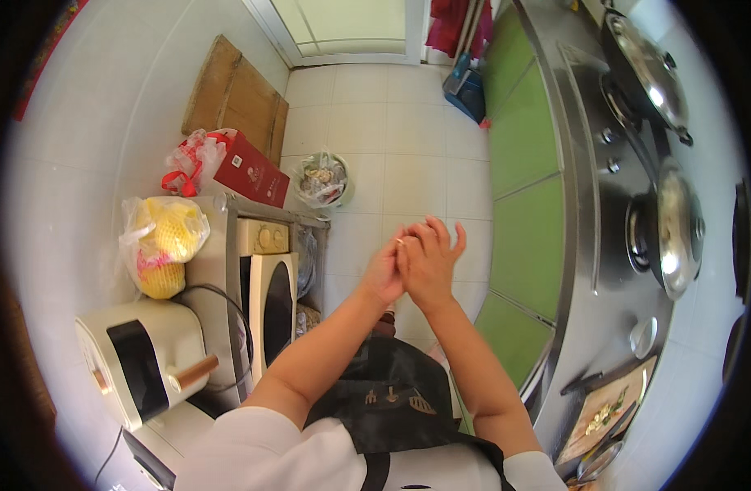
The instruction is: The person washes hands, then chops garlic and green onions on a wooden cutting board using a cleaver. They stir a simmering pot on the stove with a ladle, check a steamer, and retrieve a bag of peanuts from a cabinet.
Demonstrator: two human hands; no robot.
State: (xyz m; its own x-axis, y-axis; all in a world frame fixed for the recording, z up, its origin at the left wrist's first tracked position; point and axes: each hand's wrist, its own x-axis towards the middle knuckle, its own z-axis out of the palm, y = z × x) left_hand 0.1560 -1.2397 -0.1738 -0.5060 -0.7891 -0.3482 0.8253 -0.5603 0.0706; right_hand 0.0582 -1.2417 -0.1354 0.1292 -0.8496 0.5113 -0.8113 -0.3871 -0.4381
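Observation:
In the middle of the head view my two hands meet in front of the black apron (394, 423), above the tiled floor. My left hand (383, 273) lies against the thumb side of my right hand (429, 264), its fingers largely hidden. A ring (400, 241) shows where the hands meet. The fingers of my right hand are spread and bent, and I see no object in them. Beyond the hands, a waste bin (343, 190) lined with a plastic bag stands on the floor.
On the right, a steel counter (575, 294) carries two lidded pans (679, 239) and a cutting board (602, 423) with chopped food and a knife. To the left are an air fryer (148, 362), a microwave oven (274, 307), bagged yellow fruit (167, 239) and a red box (253, 169).

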